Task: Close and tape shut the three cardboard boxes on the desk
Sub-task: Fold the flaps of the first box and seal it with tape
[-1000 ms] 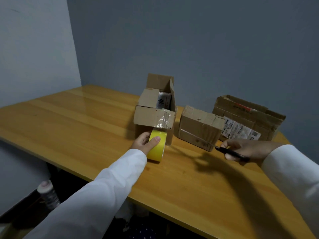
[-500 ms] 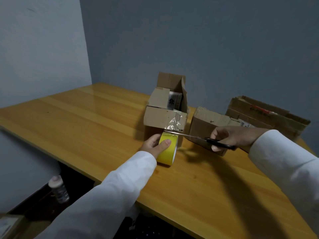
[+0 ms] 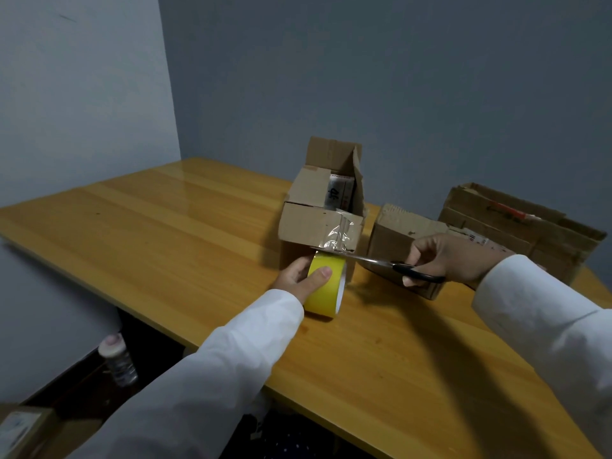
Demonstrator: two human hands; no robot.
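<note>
— What's on the desk?

— Three cardboard boxes on a honey-coloured wooden desk [image 3: 165, 233] set against a grey wall. The left box [image 3: 318, 223] is the nearest to the middle; its back flap stands upright, another flap leans open on the right, and two flaps are folded down. A strip of clear tape [image 3: 337, 235] runs down over its front flap. Just to its right is a smaller middle box [image 3: 394, 233], and behind that, toward the far right edge, a wider right box [image 3: 516, 226] with its top still open.

— And the hands?

— Both come from white sleeves. The left hand [image 3: 303, 276] grips a yellow tape roll [image 3: 326, 288] that stands on edge on the desk, right at the foot of the left box, thumb across the yellow band. The right hand [image 3: 453, 256] has its fingers curled through the black handles of scissors [image 3: 381, 261]. The blades point left, reaching across to where the clear tape leaves the roll under the front flap. Whether the blades are parted I cannot tell.

— Anything else nearby?

— On the floor below the desk's left side stands a small bottle [image 3: 117, 359], and a bit of another carton [image 3: 23, 432] shows in the bottom left corner.
</note>
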